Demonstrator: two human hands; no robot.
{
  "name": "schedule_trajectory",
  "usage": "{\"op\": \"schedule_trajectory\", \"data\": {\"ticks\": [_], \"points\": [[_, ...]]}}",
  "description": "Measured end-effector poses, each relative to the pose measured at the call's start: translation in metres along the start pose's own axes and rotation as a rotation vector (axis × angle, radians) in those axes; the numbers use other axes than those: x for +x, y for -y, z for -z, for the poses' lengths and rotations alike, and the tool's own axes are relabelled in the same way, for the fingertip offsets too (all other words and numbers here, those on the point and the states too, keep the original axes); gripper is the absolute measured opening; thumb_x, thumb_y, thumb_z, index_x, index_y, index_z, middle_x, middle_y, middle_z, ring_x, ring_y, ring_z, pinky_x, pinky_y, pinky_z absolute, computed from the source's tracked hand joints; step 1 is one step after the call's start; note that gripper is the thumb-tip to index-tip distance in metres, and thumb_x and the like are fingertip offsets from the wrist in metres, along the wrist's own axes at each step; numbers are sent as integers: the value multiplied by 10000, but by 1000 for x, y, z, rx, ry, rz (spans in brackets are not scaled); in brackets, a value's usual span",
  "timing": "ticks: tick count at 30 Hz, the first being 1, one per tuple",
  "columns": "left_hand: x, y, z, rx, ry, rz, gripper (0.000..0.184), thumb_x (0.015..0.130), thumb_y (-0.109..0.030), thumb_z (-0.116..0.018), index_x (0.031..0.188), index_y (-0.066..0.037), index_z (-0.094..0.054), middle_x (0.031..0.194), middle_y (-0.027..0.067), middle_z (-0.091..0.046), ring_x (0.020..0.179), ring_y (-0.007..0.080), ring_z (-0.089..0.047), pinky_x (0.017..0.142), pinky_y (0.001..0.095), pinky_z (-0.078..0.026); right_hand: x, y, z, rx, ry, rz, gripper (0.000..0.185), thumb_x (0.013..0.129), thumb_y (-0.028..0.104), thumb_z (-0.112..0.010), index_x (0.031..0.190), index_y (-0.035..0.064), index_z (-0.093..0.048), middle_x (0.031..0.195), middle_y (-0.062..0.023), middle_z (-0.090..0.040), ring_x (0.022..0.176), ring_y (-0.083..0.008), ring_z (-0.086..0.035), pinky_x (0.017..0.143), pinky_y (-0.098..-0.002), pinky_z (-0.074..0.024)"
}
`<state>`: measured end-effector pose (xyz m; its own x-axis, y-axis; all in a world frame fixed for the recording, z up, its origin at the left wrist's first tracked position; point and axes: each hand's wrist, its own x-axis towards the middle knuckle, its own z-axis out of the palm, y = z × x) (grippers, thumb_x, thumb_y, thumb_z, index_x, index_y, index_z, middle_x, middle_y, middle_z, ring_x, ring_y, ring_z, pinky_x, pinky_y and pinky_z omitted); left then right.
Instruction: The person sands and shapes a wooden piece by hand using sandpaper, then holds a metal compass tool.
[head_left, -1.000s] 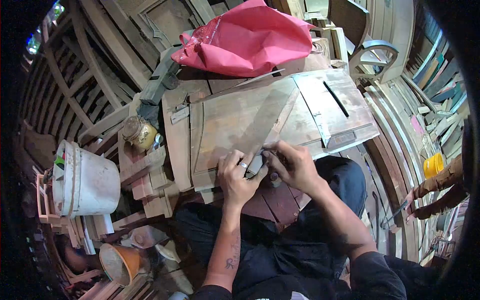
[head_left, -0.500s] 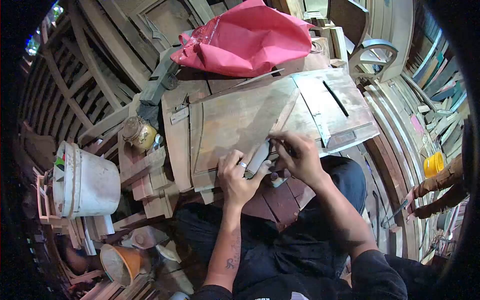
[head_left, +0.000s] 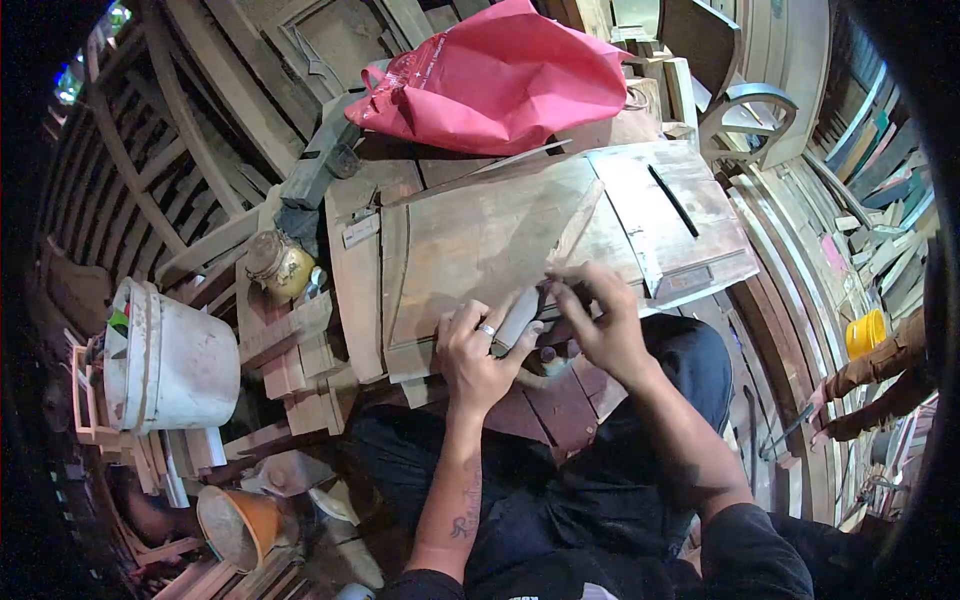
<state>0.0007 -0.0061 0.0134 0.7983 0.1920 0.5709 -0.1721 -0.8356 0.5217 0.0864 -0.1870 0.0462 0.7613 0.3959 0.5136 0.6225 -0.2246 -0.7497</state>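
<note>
Above the person's lap, at the near edge of a wide, pale brown wooden panel (head_left: 480, 240), both hands are working around a smooth grey block (head_left: 518, 318). The left hand (head_left: 475, 360), wearing a silver-coloured ring (head_left: 487, 330) on one finger, is clenching its grip on the block, the thumb pressing the near end and the fingers curling along the other side. The block is lying tilted in that hand, its far end pointing away and slightly right. The right hand (head_left: 605, 325) is pinching, thumb against bent fingers, what looks like a small dark piece (head_left: 545, 289) at the block's far end.

Just below the block, small bottles (head_left: 548, 357) are standing near the panel's edge. The panel is resting on a reddish-brown plank counter (head_left: 565, 405), and a narrow black strip (head_left: 673, 200) is showing on its brighter right part. Beyond it, a crumpled pink bag (head_left: 500, 75) is lying. To the left, a glass jar with yellowish contents (head_left: 283, 267) is standing near wood offcuts (head_left: 290, 335), and a dirty white plastic bucket (head_left: 185, 365) is sitting farther out, with an orange container (head_left: 255, 525) below it. At the far right, another person's brown-sleeved arm (head_left: 880, 365) is reaching in near a yellow container (head_left: 867, 332).
</note>
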Motion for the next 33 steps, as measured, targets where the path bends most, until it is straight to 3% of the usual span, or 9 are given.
{"op": "schedule_trajectory", "data": {"ticks": [6,8,20,22,23,27,33], "points": [[0,1,0,4,-3,-17,461,857,-418,-826,1218,-131,-814,860,56,-563,829,290,-577,792,435,-444,0,5,-6,94,81,-38,238,948,-10,-726,1186,0,-733,1006,-178,-724,886,-330,-743,786,-384,-581],[0,-1,1,16,-14,-13,457,858,-414,-825,1217,-134,-815,857,58,-556,830,294,-574,794,436,-445,2,-2,-9,-20,-75,103,264,926,-11,-758,1186,30,-769,851,-93,-666,671,-192,-611,599,-325,-467],[1,-1,1,0,-6,-10,415,827,-321,-831,1184,-111,-812,856,66,-557,822,294,-579,793,440,-444,-3,7,-12,47,-27,99,304,957,47,-761,1260,26,-755,860,-121,-633,705,-229,-629,632,-351,-491],[-1,3,0,38,-7,-36,402,805,-304,-839,1145,-92,-804,867,70,-573,833,301,-593,799,445,-448,-8,9,-10,25,116,36,359,987,107,-733,1342,58,-714,1046,-180,-682,849,-352,-717,726,-402,-570],[-2,4,-1,39,-7,-37,402,805,-304,-839,1145,-92,-804,867,70,-573,833,301,-593,799,445,-448,-9,13,-8,9,172,26,443,1008,127,-703,1444,69,-650,1044,-185,-668,879,-374,-704,752,-430,-566],[-2,3,-1,9,-2,-2,402,791,-297,-846,1120,-73,-788,885,78,-595,853,312,-609,805,450,-452,-9,14,-6,68,220,48,581,1009,135,-699,1565,100,-533,1046,-213,-630,909,-436,-669,778,-492,-548],[-3,5,-2,-15,3,12,447,813,-330,-837,1169,-64,-788,896,81,-607,856,316,-609,803,451,-453,-10,8,-5,22,246,30,581,1002,158,-710,1561,144,-552,1026,-195,-616,888,-425,-665,762,-483,-545]]}}
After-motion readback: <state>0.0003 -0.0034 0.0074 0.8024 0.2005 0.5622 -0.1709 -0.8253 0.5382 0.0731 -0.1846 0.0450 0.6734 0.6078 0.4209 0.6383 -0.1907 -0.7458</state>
